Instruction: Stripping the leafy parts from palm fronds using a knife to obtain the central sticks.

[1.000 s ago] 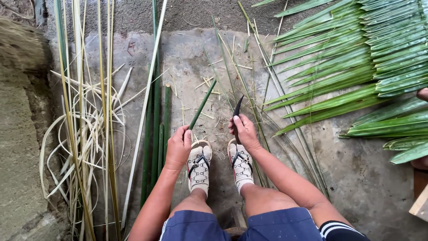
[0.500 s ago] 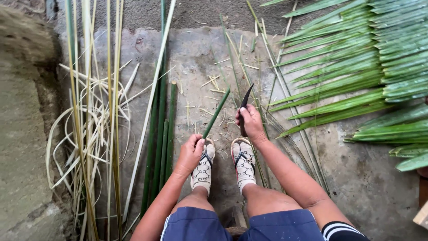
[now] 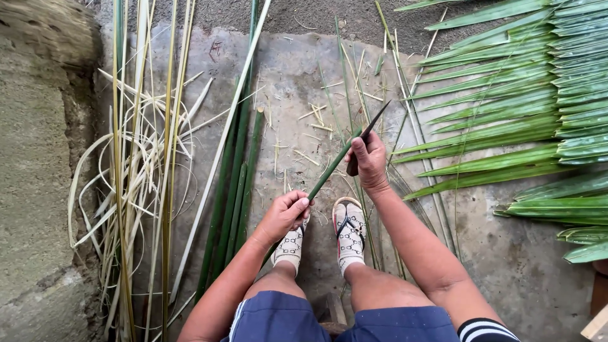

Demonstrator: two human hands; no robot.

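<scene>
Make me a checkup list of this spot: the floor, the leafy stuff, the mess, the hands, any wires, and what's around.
Surface: grey concrete floor, stained and rough.
Job's things: a green leaf stalk slants between both hands; a dark knife lies against its upper end.
Clutter: short straw-coloured scraps lie scattered on the floor; pale curled strips are heaped at the left.
Hands: left hand grips the stalk low down; right hand holds the knife.
Cables: nothing seen.
Surroundings: green stalks laid side by side, palm fronds at the right, a rough stone block at the left, feet in patterned sandals.
</scene>
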